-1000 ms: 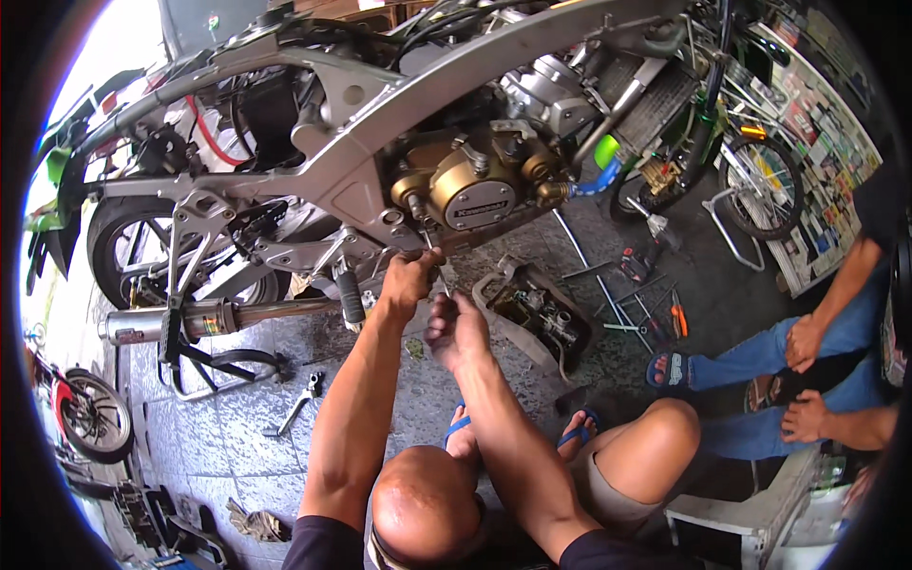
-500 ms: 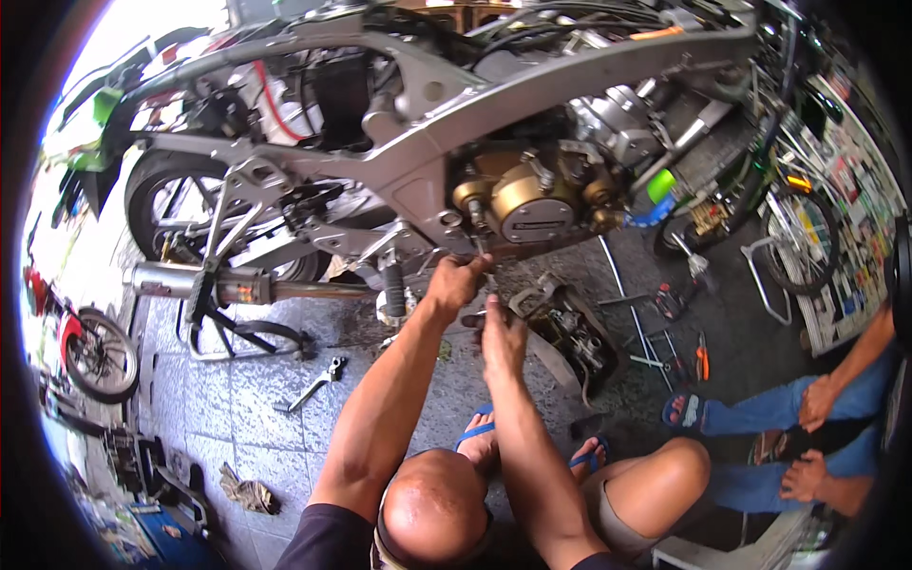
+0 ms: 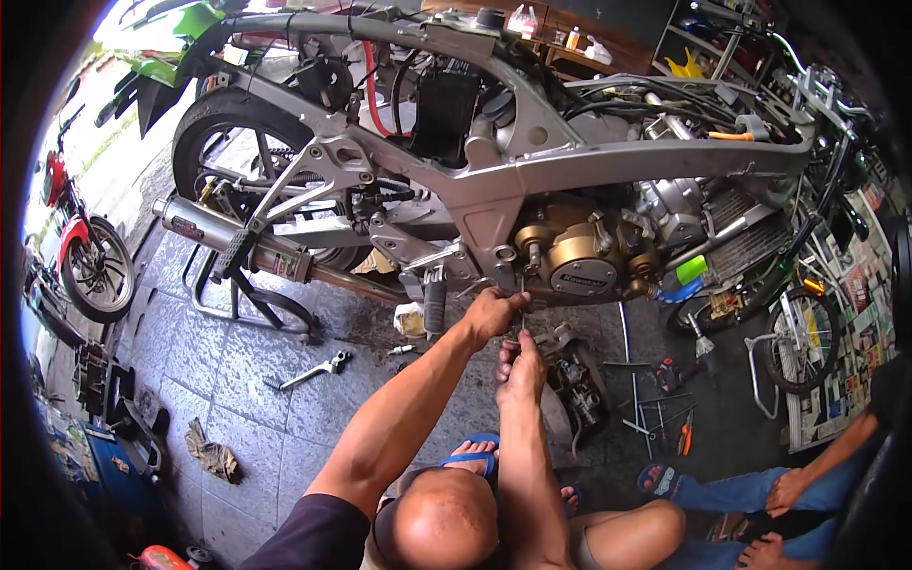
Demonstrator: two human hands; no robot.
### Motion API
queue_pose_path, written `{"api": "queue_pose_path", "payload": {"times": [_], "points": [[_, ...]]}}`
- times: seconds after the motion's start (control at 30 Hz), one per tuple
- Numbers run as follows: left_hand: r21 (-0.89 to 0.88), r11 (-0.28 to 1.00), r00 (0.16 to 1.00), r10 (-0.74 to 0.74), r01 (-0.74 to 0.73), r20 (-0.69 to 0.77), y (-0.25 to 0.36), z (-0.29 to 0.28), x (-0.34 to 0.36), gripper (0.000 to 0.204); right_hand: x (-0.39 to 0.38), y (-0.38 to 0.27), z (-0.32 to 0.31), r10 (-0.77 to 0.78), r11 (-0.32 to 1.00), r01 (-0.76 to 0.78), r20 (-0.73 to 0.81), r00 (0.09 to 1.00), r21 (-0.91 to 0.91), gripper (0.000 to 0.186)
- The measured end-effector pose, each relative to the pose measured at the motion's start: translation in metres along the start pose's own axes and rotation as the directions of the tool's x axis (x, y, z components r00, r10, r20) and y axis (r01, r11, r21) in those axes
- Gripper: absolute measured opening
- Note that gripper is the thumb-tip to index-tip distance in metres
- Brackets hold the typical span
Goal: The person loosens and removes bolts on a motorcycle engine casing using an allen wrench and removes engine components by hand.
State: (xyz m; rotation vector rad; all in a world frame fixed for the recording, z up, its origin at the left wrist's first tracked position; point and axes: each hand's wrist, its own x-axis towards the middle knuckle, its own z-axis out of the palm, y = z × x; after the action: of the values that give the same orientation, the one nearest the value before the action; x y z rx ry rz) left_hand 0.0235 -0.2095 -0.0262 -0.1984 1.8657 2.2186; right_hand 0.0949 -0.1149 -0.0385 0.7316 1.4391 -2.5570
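My left hand (image 3: 497,310) is closed round a slim metal tool (image 3: 522,321) just beneath the gold engine cover (image 3: 579,247) of the motorcycle. The tool stands upright below the lower edge of the cover; whether its tip touches a fitting is too small to tell. My right hand (image 3: 521,375) is lower, with curled fingers on the tool's bottom end. A black footpeg (image 3: 434,304) hangs left of my hands. Behind my right hand, a greasy removed part (image 3: 572,389) lies on the floor.
A wrench (image 3: 318,368), a rag (image 3: 211,451), a drill (image 3: 671,376) and several tools (image 3: 646,423) lie on the floor. A stand (image 3: 255,313) is under the rear. A red motorcycle (image 3: 81,247) is at left. Another person's hand (image 3: 787,489) rests near their jeans at lower right.
The view has swung upward, showing more of the motorcycle and shelves behind it. My hands stay below the engine cover on the tool, shifted rightward in the picture.
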Motion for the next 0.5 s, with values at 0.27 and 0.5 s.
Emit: {"api": "queue_pose_path", "payload": {"times": [0.27,0.5], "points": [[0.28,0.956,0.995,0.095,-0.088,-0.011,-0.005,-0.006,0.003,0.03,-0.009,0.005,-0.006,-0.196,0.956,0.197,0.026,0.98,-0.215,0.031],[0.241,0.942,0.952,0.17,-0.233,0.255,0.028,0.014,-0.049,0.03,-0.069,-0.002,-0.014,-0.46,0.864,0.441,-0.022,0.888,-0.244,0.027]]}}
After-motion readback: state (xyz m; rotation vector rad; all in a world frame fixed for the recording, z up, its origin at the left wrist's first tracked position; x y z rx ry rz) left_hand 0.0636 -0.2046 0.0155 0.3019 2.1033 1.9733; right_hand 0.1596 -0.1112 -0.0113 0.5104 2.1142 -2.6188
